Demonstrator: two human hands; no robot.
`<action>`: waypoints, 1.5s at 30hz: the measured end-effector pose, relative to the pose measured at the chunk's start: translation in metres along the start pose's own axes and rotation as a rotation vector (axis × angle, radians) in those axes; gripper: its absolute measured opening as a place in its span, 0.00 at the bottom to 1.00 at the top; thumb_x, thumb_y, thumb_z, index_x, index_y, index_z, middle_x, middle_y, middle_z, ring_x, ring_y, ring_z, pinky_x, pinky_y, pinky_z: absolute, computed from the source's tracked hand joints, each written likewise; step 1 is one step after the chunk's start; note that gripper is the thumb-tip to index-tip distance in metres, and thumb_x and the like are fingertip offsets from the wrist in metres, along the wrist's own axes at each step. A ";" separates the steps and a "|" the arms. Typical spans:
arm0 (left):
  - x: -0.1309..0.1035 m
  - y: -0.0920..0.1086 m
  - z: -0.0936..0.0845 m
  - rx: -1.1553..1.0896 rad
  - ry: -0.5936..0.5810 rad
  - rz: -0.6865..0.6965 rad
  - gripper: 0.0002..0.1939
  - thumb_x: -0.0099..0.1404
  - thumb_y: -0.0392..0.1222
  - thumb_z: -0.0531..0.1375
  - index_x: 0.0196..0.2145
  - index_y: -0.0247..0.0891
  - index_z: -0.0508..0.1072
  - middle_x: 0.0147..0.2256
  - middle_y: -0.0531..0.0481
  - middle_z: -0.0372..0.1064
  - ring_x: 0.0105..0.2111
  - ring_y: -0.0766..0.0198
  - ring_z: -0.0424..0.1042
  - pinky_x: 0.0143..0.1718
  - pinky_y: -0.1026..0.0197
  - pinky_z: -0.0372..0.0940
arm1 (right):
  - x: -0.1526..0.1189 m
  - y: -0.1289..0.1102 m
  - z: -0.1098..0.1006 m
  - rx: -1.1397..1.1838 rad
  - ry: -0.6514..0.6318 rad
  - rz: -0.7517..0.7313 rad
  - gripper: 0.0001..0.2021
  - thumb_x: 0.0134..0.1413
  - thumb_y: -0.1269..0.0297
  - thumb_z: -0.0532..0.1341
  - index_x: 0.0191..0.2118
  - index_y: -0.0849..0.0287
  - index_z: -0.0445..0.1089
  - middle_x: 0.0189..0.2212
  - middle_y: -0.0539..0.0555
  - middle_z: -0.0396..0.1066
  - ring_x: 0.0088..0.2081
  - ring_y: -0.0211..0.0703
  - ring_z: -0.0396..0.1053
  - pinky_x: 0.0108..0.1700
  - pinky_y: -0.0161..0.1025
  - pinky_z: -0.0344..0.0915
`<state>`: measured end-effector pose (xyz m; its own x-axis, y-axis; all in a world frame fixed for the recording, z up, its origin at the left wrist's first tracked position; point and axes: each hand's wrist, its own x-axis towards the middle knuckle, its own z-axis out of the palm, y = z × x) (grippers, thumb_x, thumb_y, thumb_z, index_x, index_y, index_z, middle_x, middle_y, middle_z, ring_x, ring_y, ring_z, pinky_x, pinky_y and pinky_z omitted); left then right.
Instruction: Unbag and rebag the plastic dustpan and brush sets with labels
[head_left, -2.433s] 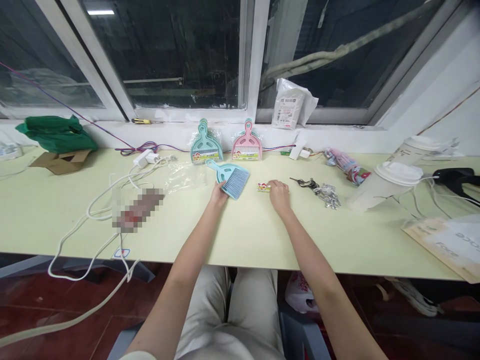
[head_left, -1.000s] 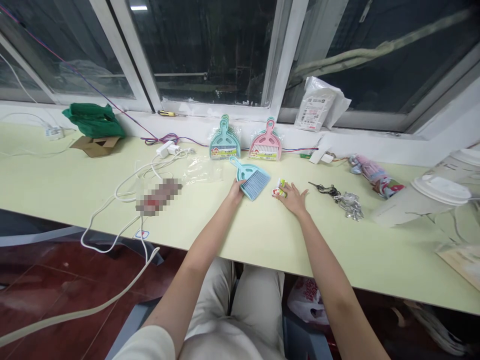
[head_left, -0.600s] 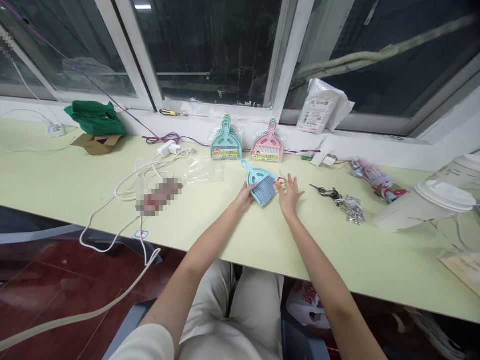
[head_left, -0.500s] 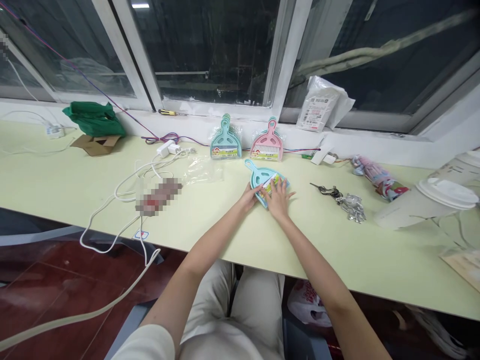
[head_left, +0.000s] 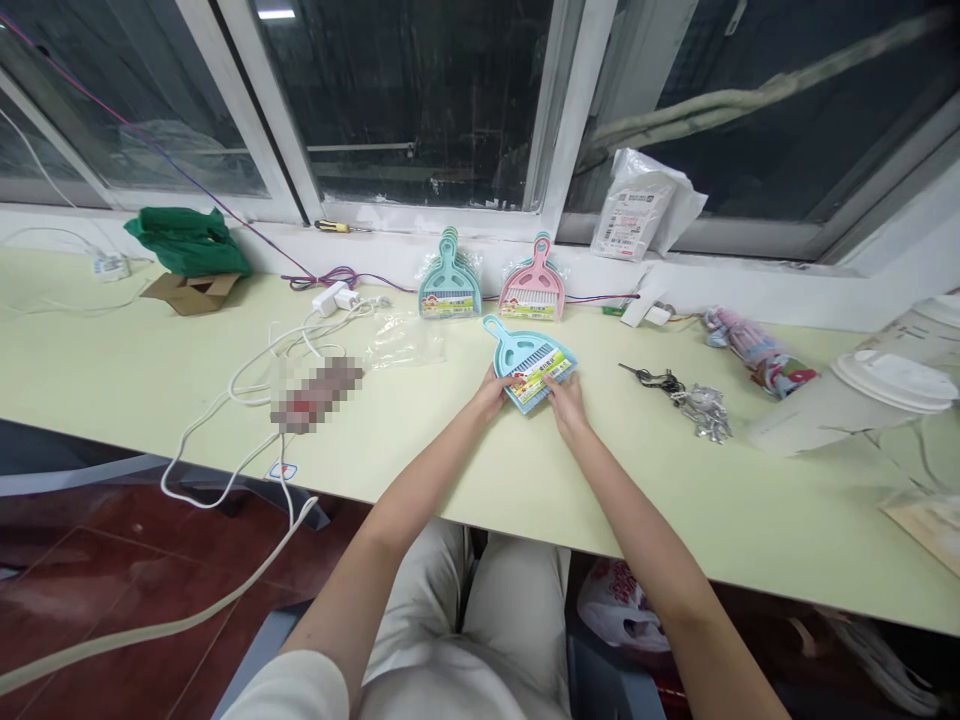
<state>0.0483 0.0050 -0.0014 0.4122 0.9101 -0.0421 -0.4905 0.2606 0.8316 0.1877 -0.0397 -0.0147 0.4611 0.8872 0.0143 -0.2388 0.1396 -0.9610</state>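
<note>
A left hand [head_left: 492, 394] and right hand [head_left: 568, 402], fingers curled closed, grip a dustpan [head_left: 521, 343] at left and right, thumbs on its label [head_left: 538, 376].

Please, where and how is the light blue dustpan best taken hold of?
Probably by the broad body of the light blue dustpan, from two sides: the left hand at its side edge, the right hand at its wide mouth, as they hold it now. The handle points away to the far left, while this wide body lies between both hands.

label [head_left: 543, 374] lies on brush [head_left: 529, 360], stacked dustpans [head_left: 450, 268] behind it.
</note>
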 end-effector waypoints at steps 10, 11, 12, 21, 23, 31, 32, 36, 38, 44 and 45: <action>0.001 0.059 -0.043 1.094 0.399 0.335 0.20 0.68 0.46 0.49 0.53 0.39 0.70 0.62 0.41 0.57 0.65 0.47 0.48 0.62 0.43 0.48 | 0.003 -0.018 -0.010 0.254 0.032 0.106 0.15 0.36 0.77 0.69 0.33 0.57 0.70 0.33 0.49 0.77 0.39 0.41 0.76 0.46 0.40 0.75; 0.000 0.066 -0.055 1.224 0.542 0.366 0.21 0.68 0.44 0.49 0.57 0.41 0.67 0.64 0.42 0.51 0.66 0.48 0.44 0.63 0.42 0.46 | 0.003 -0.019 -0.011 0.255 0.038 0.111 0.15 0.36 0.77 0.69 0.33 0.57 0.69 0.33 0.48 0.77 0.38 0.41 0.76 0.46 0.40 0.75; -0.001 0.072 -0.066 1.348 0.657 0.362 0.23 0.68 0.42 0.50 0.59 0.42 0.64 0.66 0.41 0.48 0.66 0.48 0.43 0.62 0.41 0.45 | 0.003 -0.020 -0.012 0.255 0.041 0.116 0.15 0.36 0.78 0.68 0.33 0.57 0.69 0.32 0.48 0.77 0.38 0.41 0.76 0.46 0.40 0.75; 0.006 0.068 -0.086 1.705 0.511 0.252 0.16 0.67 0.46 0.52 0.35 0.38 0.78 0.38 0.37 0.74 0.45 0.50 0.70 0.55 0.47 0.53 | 0.003 -0.024 -0.013 0.199 -0.035 0.137 0.17 0.35 0.76 0.70 0.35 0.57 0.70 0.32 0.48 0.77 0.37 0.42 0.76 0.47 0.42 0.74; 0.008 0.061 -0.079 1.691 0.419 0.303 0.11 0.63 0.43 0.58 0.40 0.40 0.77 0.40 0.38 0.73 0.46 0.49 0.69 0.52 0.49 0.55 | 0.002 -0.024 -0.013 0.167 -0.060 0.156 0.16 0.35 0.76 0.70 0.34 0.58 0.71 0.31 0.49 0.77 0.37 0.42 0.76 0.47 0.43 0.74; 0.008 0.058 -0.077 1.528 0.412 0.328 0.11 0.61 0.32 0.56 0.37 0.39 0.78 0.38 0.40 0.70 0.43 0.51 0.69 0.44 0.55 0.60 | 0.000 -0.023 -0.010 0.087 -0.120 0.256 0.16 0.34 0.80 0.69 0.33 0.59 0.72 0.30 0.50 0.78 0.33 0.42 0.76 0.43 0.42 0.75; 0.008 0.057 -0.076 1.501 0.434 0.356 0.11 0.62 0.33 0.55 0.36 0.40 0.78 0.38 0.41 0.70 0.43 0.52 0.68 0.44 0.56 0.60 | -0.001 -0.022 -0.009 0.088 -0.103 0.256 0.16 0.34 0.80 0.69 0.33 0.59 0.72 0.30 0.50 0.78 0.34 0.42 0.76 0.44 0.42 0.75; 0.005 0.055 -0.062 1.366 0.522 0.489 0.13 0.65 0.34 0.53 0.38 0.40 0.77 0.39 0.42 0.69 0.44 0.55 0.68 0.45 0.57 0.60 | -0.004 -0.022 -0.005 0.125 0.031 0.194 0.16 0.34 0.79 0.69 0.32 0.58 0.70 0.29 0.48 0.77 0.36 0.43 0.76 0.46 0.44 0.75; 0.002 0.054 -0.056 1.287 0.559 0.540 0.13 0.66 0.35 0.52 0.39 0.40 0.76 0.39 0.43 0.69 0.44 0.55 0.67 0.46 0.57 0.61 | -0.005 -0.023 -0.005 0.120 0.056 0.163 0.16 0.33 0.77 0.70 0.32 0.57 0.70 0.29 0.48 0.77 0.36 0.44 0.76 0.45 0.45 0.75; -0.003 0.058 -0.050 1.119 0.561 0.626 0.13 0.67 0.39 0.51 0.42 0.40 0.76 0.42 0.43 0.68 0.43 0.57 0.67 0.46 0.57 0.62 | -0.010 -0.024 -0.002 0.049 -0.062 0.171 0.16 0.31 0.75 0.72 0.31 0.59 0.72 0.28 0.51 0.77 0.34 0.46 0.76 0.43 0.46 0.75; -0.003 0.058 -0.049 1.101 0.508 0.617 0.13 0.66 0.39 0.52 0.41 0.40 0.76 0.41 0.44 0.68 0.42 0.58 0.67 0.45 0.58 0.62 | -0.012 -0.023 0.000 0.051 -0.072 0.169 0.16 0.31 0.74 0.72 0.32 0.59 0.72 0.29 0.51 0.77 0.34 0.46 0.76 0.43 0.46 0.75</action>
<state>-0.0186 0.0328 0.0196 -0.0928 0.8634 0.4959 0.4696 -0.4012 0.7864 0.1881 -0.0535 0.0074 0.3491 0.9288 -0.1244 -0.3510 0.0065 -0.9364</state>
